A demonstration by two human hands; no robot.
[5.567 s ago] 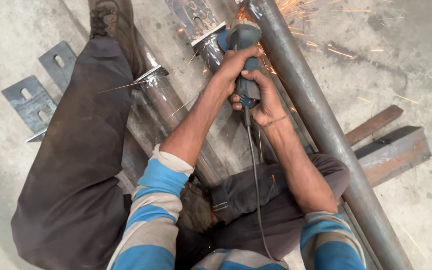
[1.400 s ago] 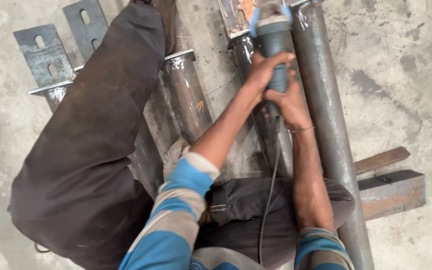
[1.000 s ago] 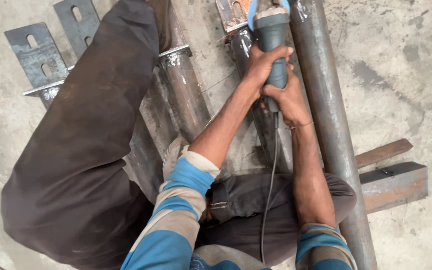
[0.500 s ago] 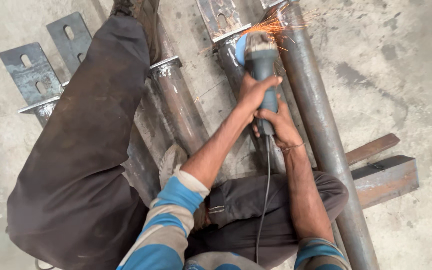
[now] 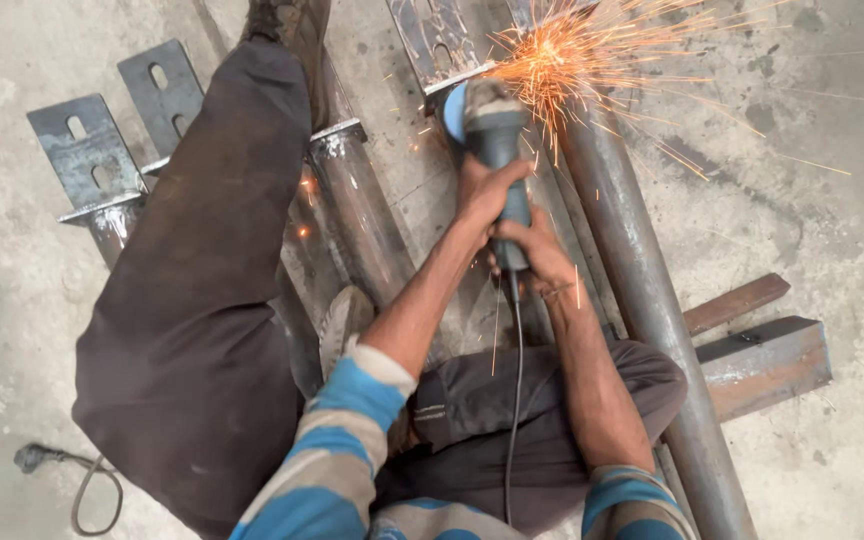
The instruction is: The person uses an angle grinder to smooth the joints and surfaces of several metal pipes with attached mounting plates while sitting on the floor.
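Both hands, left hand (image 5: 480, 190) and right hand (image 5: 537, 255), are wrapping their grip tightly around an angle grinder (image 5: 492, 130), throwing sparks off a steel pipe (image 5: 632, 280) lying on the floor; holding it steady seems wise.

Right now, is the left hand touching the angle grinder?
Touching. The head view shows the left hand wrapped around the angle grinder body, just ahead of the right hand, which grips the rear handle; no gap shows.

even, soft daylight, no hard shadows. orange sparks (image 5: 572, 60) glare just beyond the fingers (image 5: 497, 185), streaked by motion. the rest is sharp, with slight edge stretch.
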